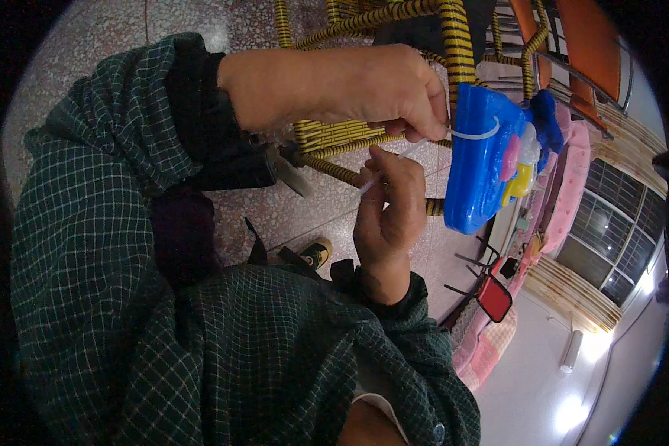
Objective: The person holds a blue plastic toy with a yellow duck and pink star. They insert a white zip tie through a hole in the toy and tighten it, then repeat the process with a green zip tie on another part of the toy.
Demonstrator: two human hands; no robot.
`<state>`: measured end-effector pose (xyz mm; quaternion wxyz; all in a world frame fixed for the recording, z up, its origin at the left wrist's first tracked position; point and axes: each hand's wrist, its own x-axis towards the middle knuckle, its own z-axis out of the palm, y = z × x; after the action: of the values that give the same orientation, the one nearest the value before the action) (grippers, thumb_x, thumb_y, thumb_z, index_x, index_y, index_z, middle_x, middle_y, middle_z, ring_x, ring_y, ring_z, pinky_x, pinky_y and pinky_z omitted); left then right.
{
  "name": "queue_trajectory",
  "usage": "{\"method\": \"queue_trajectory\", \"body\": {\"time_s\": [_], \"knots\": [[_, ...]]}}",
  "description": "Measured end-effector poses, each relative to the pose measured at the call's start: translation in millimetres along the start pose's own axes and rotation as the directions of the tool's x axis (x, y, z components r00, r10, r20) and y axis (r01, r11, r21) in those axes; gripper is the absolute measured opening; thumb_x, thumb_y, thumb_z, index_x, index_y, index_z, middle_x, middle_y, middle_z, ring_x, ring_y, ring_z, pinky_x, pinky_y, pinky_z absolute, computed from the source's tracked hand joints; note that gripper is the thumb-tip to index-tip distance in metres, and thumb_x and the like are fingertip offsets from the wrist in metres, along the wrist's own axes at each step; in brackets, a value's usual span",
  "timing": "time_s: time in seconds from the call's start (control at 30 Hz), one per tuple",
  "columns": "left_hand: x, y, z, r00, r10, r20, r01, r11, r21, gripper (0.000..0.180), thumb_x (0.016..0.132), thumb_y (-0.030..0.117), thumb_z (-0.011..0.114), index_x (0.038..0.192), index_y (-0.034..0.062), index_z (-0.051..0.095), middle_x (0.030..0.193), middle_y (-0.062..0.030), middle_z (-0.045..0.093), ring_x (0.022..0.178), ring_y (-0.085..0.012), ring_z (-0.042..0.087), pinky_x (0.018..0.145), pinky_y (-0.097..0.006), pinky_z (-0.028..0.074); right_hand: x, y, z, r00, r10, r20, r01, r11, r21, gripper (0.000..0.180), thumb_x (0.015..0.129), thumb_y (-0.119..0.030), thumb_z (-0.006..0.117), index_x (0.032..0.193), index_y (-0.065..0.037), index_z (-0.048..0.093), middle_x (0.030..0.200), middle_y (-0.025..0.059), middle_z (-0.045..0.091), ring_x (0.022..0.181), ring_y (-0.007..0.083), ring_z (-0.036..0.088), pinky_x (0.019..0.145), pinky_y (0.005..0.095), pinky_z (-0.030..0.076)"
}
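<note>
A thin white plastic strip (477, 135), resembling a cable tie, curves out of a glossy blue toy-like object (468, 171). Pink, white and yellow raised shapes stand on the blue object's far side. My left hand (416, 93) is closed in a pinch on the strip close to the blue object's edge. Just below it, my right hand (392, 204) grips the strip's other stretch between curled fingers, and a short piece pokes out beside them. The two hands are close together but apart. How the strip fastens to the blue object is partly hidden.
A yellow-and-black woven chair (457, 41) is right behind the hands, close to the blue object. Orange chairs (591, 44), a red-seated chair (495, 297) and pink padded fabric (569, 182) lie beyond. A shoe (317, 253) rests on the speckled floor (238, 230).
</note>
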<state>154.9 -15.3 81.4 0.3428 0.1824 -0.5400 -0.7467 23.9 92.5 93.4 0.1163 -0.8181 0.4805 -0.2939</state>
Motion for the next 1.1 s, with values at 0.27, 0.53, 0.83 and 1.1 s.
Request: {"method": "queue_trajectory", "body": {"time_s": [0.27,0.53,0.83,1.1], "knots": [[-5,23,-6,0.996,0.038,-0.079,-0.004,0.919,0.395,0.018,0.074,0.021,0.064,0.077,0.0032,0.061,0.065,0.0004,0.058,0.054,-0.0070,0.050,0.046,-0.022,0.037,4,-14,-9,0.988,-0.068,-0.140,0.052,0.993,-0.110,0.032,0.061,0.009,0.065,0.092,0.001,0.059,0.080,0.0099,0.046,0.066,0.0192,0.050,0.054,0.0273,0.045],[14,36,-12,0.140,0.905,0.401,-0.643,-0.226,0.732,0.033,0.076,0.024,0.062,0.101,0.0024,0.054,0.093,-0.0133,0.057,0.088,-0.0248,0.052,0.074,-0.037,0.040,5,-7,-5,0.979,-0.084,-0.184,0.089,0.996,0.021,0.015,0.082,-0.013,0.058,0.085,0.001,0.058,0.108,0.0199,0.047,0.076,0.0209,0.057,0.071,0.0294,0.045],[18,44,-26,0.434,0.718,0.545,-0.764,-0.028,0.645,0.034,0.070,0.006,0.062,0.102,-0.0007,0.054,0.097,-0.0140,0.057,0.090,-0.0258,0.053,0.075,-0.034,0.036,7,0,4,0.995,0.070,-0.063,-0.040,0.919,0.392,0.023,0.090,-0.020,0.045,0.082,0.000,0.053,0.100,0.0205,0.055,0.077,0.0262,0.058,0.070,0.0328,0.047],[31,33,-29,0.428,0.756,0.495,-0.782,0.035,0.623,0.010,0.069,0.007,0.058,0.078,0.0059,0.056,0.075,-0.0079,0.057,0.067,-0.0231,0.053,0.064,-0.033,0.035,14,-9,-12,0.942,0.327,0.080,-0.334,0.873,0.356,0.034,0.091,-0.023,0.040,0.067,0.000,0.048,0.062,0.0051,0.046,0.053,0.0100,0.038,0.048,0.0219,0.028]]}}
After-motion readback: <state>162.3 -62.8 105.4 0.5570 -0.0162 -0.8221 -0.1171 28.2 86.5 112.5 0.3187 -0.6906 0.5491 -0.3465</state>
